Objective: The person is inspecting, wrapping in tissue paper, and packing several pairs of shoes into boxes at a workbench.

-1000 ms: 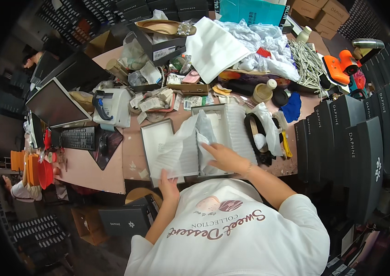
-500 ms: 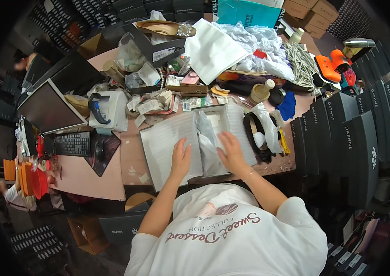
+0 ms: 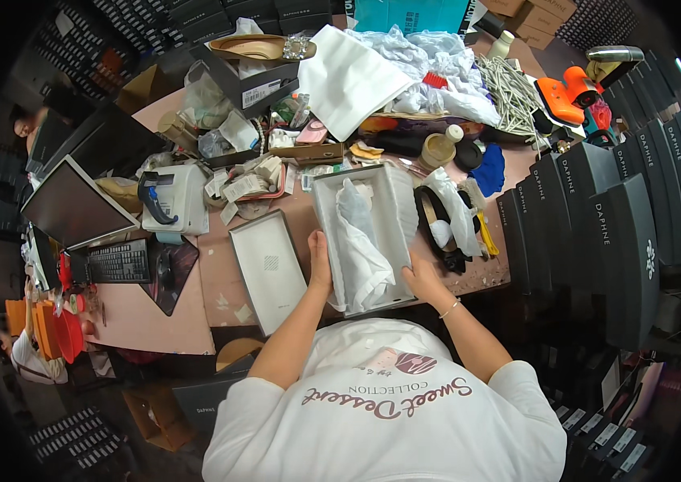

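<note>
An open shoe box (image 3: 389, 229), lined with thin white wrapping, sits tilted before me between my hands. Inside lies a bundle of white tissue (image 3: 363, 261); what it wraps is hidden. My left hand (image 3: 320, 259) grips the box's left wall, and my right hand (image 3: 429, 281) holds its right side near the front corner. On the left, close to the box, a pale grey box lid (image 3: 268, 269) lies with its inner side up. A pair of dark shoes (image 3: 434, 221) with white tissue in them rests beyond my right hand.
Tall stacks of dark shoe boxes (image 3: 589, 241) stand at the right. A keyboard (image 3: 118, 261), a monitor (image 3: 79, 213) and a label printer (image 3: 176, 197) are on the left. Across the back lie a bottle (image 3: 439, 149), crumpled tissue (image 3: 453, 88) and an orange tape dispenser (image 3: 563, 100).
Both hands have gone from hovering open over the box to gripping its sides. The white sheet spread on the left has been folded in, uncovering the lid. The tissue bundle has shifted.
</note>
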{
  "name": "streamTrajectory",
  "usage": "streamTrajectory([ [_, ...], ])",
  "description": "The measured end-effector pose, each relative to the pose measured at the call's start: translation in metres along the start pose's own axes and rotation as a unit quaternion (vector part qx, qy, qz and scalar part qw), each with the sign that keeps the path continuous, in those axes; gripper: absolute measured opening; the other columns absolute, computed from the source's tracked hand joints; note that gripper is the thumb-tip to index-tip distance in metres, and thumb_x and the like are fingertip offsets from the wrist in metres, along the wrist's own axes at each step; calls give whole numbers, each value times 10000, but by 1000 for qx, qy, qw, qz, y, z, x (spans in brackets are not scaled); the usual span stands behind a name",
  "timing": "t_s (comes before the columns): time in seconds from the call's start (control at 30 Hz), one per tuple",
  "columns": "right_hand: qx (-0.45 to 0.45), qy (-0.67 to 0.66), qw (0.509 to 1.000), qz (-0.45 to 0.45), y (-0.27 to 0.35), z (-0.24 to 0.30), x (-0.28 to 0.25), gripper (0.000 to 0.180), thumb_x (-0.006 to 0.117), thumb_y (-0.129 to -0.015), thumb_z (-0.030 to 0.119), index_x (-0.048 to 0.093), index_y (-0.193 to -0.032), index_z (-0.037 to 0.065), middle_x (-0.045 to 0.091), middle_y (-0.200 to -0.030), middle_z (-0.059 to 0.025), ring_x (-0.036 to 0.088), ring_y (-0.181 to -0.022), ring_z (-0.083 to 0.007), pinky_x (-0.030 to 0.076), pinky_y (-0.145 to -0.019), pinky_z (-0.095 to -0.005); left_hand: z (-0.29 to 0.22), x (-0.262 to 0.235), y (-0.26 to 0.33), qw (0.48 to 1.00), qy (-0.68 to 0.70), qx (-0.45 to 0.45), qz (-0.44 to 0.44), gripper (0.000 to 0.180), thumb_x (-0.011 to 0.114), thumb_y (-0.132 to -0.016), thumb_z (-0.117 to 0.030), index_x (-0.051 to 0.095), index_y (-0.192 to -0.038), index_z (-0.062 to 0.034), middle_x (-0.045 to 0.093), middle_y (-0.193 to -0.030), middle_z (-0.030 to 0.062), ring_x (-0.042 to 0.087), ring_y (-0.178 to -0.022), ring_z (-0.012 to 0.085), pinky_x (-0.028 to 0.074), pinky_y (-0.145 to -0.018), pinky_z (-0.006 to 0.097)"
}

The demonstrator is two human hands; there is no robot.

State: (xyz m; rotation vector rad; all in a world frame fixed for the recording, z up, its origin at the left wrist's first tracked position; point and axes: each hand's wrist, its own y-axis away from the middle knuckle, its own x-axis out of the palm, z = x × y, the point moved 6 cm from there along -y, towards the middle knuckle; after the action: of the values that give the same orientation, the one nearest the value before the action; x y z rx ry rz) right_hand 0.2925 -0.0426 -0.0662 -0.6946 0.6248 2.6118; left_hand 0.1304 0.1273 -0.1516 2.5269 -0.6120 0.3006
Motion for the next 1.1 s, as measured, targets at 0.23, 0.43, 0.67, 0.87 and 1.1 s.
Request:
streamTrajectory([
  [0.23,-204,103,963,-143,-9,20,20,684,601,-795,110,270,-1360,-88,408,-1270,-344,429,-1159,-475,372,-979,-455,-19,-32,20,934,-307,140,-113,463,382,-992,-370,506,-1243,-1,553,-1190,139,510,-1096,225,378,-955,314],
  [0.43,-87,44,993,-58,-44,21,89,867,669,-771,209,151,-1402,-81,398,-1264,-359,471,-1118,-469,405,-945,-459,-37,-13,52,961,-205,180,-43,418,473,-975,-285,458,-1281,0,537,-1195,84,506,-1057,164,404,-913,290],
  [0.67,9,-264,962,-65,-59,27,79,444,555,-730,104,517,-1161,4,637,-893,-235,642,-739,-321,509,-686,-398,-83,-15,33,961,-208,180,23,694,594,-900,-302,217,-1438,-78,336,-1400,144,358,-1276,257,284,-1063,371],
  [0.87,-60,-223,957,178,7,103,22,355,513,-804,163,524,-1114,-10,640,-899,-189,613,-803,-245,476,-698,-378,-107,36,36,968,126,-40,214,647,497,-893,-446,322,-1410,-100,397,-1401,107,411,-1261,294,331,-1065,463],
  [1.1,-299,139,927,-178,36,156,13,504,588,-824,245,458,-1283,81,481,-1271,-164,488,-1142,-300,372,-925,-458,-89,55,20,941,163,-60,292,628,387,-876,-514,436,-1324,-78,454,-1351,130,432,-1248,320,367,-1029,494],
])
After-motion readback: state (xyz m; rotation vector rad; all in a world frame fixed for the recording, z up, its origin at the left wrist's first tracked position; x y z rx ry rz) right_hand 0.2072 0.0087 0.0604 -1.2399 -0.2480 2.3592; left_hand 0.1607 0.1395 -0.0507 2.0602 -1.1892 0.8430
